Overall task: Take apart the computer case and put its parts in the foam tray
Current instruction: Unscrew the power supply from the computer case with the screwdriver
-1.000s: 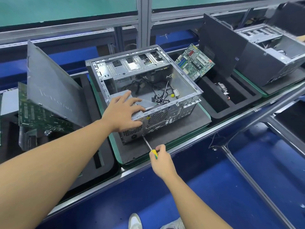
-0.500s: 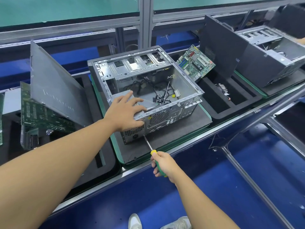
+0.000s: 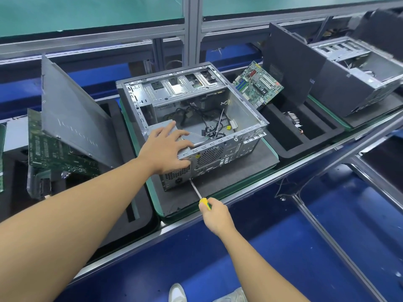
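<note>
At the computer case [image 3: 218,153] rear lower edge, the screwdriver [image 3: 195,189] tip is kept seated. Its handle has been re-gripped by the curled right hand [image 3: 216,216]. The left hand [image 3: 165,149] is kept spread on the case corner. Unscrewing is judged unfinished, with the foam tray [image 3: 290,149] alongside.

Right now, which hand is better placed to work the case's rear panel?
Right hand: it grips the screwdriver, tip at the rear panel. Left hand rests on the power supply.
</note>
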A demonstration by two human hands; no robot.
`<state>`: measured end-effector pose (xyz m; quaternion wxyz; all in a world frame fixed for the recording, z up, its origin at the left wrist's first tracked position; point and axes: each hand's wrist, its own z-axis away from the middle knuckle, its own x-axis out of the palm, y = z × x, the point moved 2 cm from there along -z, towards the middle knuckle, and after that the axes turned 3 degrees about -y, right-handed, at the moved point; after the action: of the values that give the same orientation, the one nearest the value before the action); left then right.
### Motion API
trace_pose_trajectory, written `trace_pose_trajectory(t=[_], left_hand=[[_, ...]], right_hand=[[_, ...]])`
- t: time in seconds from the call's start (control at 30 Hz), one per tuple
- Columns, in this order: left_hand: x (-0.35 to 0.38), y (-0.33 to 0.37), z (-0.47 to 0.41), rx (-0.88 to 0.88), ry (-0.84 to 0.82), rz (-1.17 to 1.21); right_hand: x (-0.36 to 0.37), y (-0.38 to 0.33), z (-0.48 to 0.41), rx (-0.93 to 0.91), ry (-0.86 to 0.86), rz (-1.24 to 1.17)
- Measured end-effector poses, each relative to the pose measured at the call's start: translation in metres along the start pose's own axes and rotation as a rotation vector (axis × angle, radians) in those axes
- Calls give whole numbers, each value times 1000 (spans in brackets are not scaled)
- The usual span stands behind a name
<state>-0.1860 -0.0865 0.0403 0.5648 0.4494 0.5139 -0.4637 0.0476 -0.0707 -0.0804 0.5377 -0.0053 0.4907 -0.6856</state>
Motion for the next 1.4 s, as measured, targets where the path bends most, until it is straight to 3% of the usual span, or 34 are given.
trace_pose_trajectory(t=[0.2, 0.4, 0.67, 1.27, 1.4], left_hand=[[-2, 0, 0, 1, -6, 10], [-4, 1, 2, -5, -18, 14], [-5, 1, 2, -3, -16, 30], [-2, 0, 1, 7, -9, -5], [-2, 0, 1, 5, -11, -11]], right_hand=[[-8, -7, -1, 223, -205, -355], [-13, -2, 0, 240, -295, -400], [-15, 8, 1, 105, -179, -374], [-16, 0, 0, 162, -232, -368], [-14, -2, 1, 262, -257, -455]])
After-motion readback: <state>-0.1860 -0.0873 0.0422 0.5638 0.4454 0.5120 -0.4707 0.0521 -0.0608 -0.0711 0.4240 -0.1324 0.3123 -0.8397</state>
